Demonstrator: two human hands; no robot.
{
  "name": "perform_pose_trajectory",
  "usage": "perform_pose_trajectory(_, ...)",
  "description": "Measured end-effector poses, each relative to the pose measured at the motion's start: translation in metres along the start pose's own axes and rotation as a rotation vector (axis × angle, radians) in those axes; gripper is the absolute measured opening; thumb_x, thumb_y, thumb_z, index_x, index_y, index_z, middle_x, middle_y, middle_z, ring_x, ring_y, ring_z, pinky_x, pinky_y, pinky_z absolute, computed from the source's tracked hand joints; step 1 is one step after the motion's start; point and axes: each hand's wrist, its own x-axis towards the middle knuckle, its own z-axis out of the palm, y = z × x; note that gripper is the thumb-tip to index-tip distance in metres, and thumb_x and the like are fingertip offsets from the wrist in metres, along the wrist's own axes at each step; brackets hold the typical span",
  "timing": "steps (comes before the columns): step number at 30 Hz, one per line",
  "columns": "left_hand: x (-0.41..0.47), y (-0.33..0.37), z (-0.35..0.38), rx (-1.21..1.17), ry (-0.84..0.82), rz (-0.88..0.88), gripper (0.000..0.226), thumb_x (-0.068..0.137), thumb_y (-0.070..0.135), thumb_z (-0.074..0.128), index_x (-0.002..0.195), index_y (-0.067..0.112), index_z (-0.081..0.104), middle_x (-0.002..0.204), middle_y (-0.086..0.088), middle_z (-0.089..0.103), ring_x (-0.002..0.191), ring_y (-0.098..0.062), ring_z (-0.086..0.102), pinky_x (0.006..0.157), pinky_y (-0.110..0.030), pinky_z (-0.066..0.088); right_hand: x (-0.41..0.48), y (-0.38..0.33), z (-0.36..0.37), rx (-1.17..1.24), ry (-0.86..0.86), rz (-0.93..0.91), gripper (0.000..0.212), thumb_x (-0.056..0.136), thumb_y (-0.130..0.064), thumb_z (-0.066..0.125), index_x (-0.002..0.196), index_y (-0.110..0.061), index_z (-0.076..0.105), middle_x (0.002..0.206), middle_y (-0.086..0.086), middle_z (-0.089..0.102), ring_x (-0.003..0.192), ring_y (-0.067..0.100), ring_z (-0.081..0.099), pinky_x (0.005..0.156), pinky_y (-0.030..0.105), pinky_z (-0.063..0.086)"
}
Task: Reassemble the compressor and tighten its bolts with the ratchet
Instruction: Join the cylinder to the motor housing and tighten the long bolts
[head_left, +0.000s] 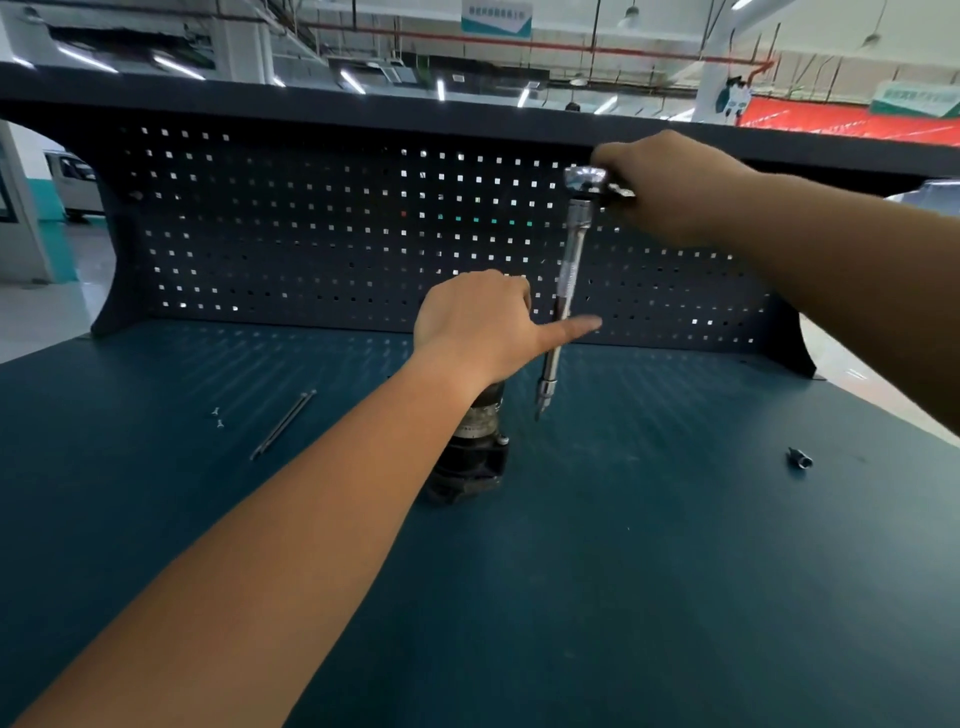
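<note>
The black compressor (475, 452) stands upright in the middle of the blue workbench (623, 571). My left hand (478, 325) rests on its top and grips it, thumb stretched out to the right, hiding the upper part. My right hand (675, 187) holds the ratchet (589, 182) by its handle, high in front of the pegboard. A long chrome extension bar (563, 296) hangs down from the ratchet head, passing behind my left thumb. Its lower tip (541, 408) hovers just right of the compressor, apart from it.
Two long thin bolts (283, 423) lie side by side on the bench to the left, with two small screws (217, 417) further left. A small loose socket (800, 458) lies at the right. A dark pegboard (311, 234) backs the bench under a shelf.
</note>
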Motion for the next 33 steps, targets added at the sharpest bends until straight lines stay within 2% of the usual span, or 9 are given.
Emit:
perform_pose_trajectory(3, 0.002, -0.004, 0.002, 0.054, -0.007, 0.019, 0.093, 0.053, 0.095, 0.009, 0.082, 0.02, 0.058, 0.08, 0.007, 0.058, 0.075, -0.015, 0.057, 0.062, -0.033, 0.052, -0.015, 0.035, 0.012, 0.065, -0.088, 0.106, 0.015, 0.092, -0.01, 0.054, 0.106, -0.007, 0.049, 0.106, 0.024, 0.058, 0.087, 0.03, 0.05, 0.071, 0.032, 0.034)
perform_pose_trajectory(10, 0.003, -0.007, 0.006, -0.036, 0.019, 0.033, 0.04, 0.088, 0.055, 0.042, 0.081, 0.02, 0.062, 0.083, 0.007, 0.058, 0.075, -0.014, 0.056, 0.057, -0.027, 0.038, -0.112, 0.087, 0.119, 0.25, -0.348, 0.405, 0.015, 0.093, -0.024, 0.057, 0.091, -0.017, 0.043, 0.1, 0.02, 0.059, 0.082, 0.022, 0.047, 0.068, 0.029, 0.031)
perform_pose_trajectory(14, 0.003, -0.01, 0.0, -0.09, -0.073, 0.034, 0.035, 0.09, 0.039, 0.04, 0.099, 0.019, 0.067, 0.097, 0.005, 0.059, 0.084, -0.015, 0.053, 0.066, -0.029, 0.04, -0.163, 0.089, 0.17, 0.327, -0.57, 0.527, 0.023, 0.095, -0.028, 0.054, 0.075, -0.019, 0.047, 0.068, 0.0, 0.051, 0.057, 0.012, 0.047, 0.043, 0.016, 0.033)
perform_pose_trajectory(17, 0.008, -0.018, -0.01, -0.122, -0.297, 0.084, 0.039, 0.092, 0.034, 0.04, 0.125, 0.025, 0.059, 0.127, 0.002, 0.054, 0.11, -0.018, 0.05, 0.083, -0.031, 0.041, -0.187, 0.095, 0.191, 0.45, -0.576, 0.693, 0.017, 0.095, -0.029, 0.054, 0.087, -0.014, 0.054, 0.056, 0.0, 0.044, 0.04, 0.011, 0.038, 0.034, 0.018, 0.029)
perform_pose_trajectory(20, 0.011, -0.03, -0.02, -0.071, -0.423, 0.184, 0.047, 0.092, 0.033, 0.046, 0.139, 0.035, 0.044, 0.141, 0.006, 0.047, 0.127, -0.017, 0.043, 0.09, -0.029, 0.035, -0.198, 0.1, 0.207, 0.36, -0.582, 0.687, 0.018, 0.094, -0.029, 0.054, 0.09, -0.012, 0.052, 0.078, 0.008, 0.057, 0.065, 0.02, 0.051, 0.056, 0.024, 0.036)
perform_pose_trajectory(23, 0.003, -0.037, -0.021, -0.108, -0.331, 0.233, 0.046, 0.09, 0.039, 0.051, 0.135, 0.035, 0.045, 0.131, 0.011, 0.056, 0.115, -0.014, 0.053, 0.097, -0.031, 0.031, -0.205, 0.102, 0.216, 0.23, -0.562, 0.589, 0.018, 0.093, -0.033, 0.056, 0.089, -0.016, 0.049, 0.095, 0.009, 0.058, 0.09, 0.024, 0.056, 0.07, 0.028, 0.037)
perform_pose_trajectory(27, -0.003, -0.036, -0.018, -0.351, -0.372, 0.136, 0.033, 0.085, 0.044, 0.058, 0.118, 0.036, 0.056, 0.113, 0.014, 0.06, 0.1, -0.009, 0.055, 0.074, -0.019, 0.039, -0.212, 0.102, 0.219, 0.197, -0.504, 0.55, 0.02, 0.091, -0.037, 0.057, 0.1, -0.019, 0.057, 0.097, 0.002, 0.048, 0.104, 0.026, 0.054, 0.089, 0.038, 0.045)
perform_pose_trajectory(30, -0.003, -0.025, -0.017, -0.353, -0.407, 0.146, 0.033, 0.086, 0.046, 0.059, 0.117, 0.035, 0.058, 0.108, 0.012, 0.06, 0.095, -0.008, 0.053, 0.068, -0.012, 0.038, -0.208, 0.093, 0.209, 0.109, -0.553, 0.633, 0.028, 0.091, -0.043, 0.054, 0.113, -0.026, 0.056, 0.116, 0.004, 0.05, 0.114, 0.024, 0.05, 0.095, 0.039, 0.042)
perform_pose_trajectory(33, -0.004, -0.01, -0.014, -0.319, -0.422, 0.196, 0.026, 0.086, 0.041, 0.058, 0.11, 0.03, 0.059, 0.103, 0.009, 0.061, 0.092, -0.012, 0.055, 0.067, -0.019, 0.045, -0.19, 0.063, 0.193, 0.343, -0.319, 0.662, 0.046, 0.087, -0.025, 0.063, 0.13, -0.015, 0.051, 0.13, 0.015, 0.047, 0.124, 0.032, 0.044, 0.103, 0.039, 0.036)
